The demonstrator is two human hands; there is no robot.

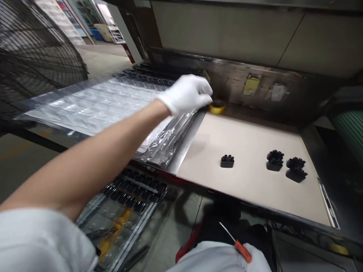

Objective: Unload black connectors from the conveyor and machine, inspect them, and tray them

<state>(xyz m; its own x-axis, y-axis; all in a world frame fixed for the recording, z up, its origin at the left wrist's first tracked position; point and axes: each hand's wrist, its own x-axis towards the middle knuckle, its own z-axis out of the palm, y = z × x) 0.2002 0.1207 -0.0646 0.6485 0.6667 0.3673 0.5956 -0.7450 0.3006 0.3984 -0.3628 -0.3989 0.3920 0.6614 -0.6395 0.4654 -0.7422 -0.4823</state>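
Observation:
My left hand point(190, 92), in a white glove and slightly blurred, is stretched out above the right edge of a stack of clear plastic blister trays point(104, 100). Its thumb stands apart from the curved fingers, and I see nothing between them. A roll of yellow tape point(217, 107) lies just beyond the fingertips. Low in the view, close to my body, my gloved right hand point(256, 260) is closed around the orange-red handle of a screwdriver point(242, 251), whose thin metal shaft points up and left. One small black part point(227, 161) with round studs stands alone on the beige board point(249, 192).
Several more black parts point(274, 160) stand in two groups toward the board's right end. Below left is a rack point(138, 226) with rows of black pieces. A large fan guard point(36, 49) stands at far left. A metal back panel point(235, 85) borders the bench.

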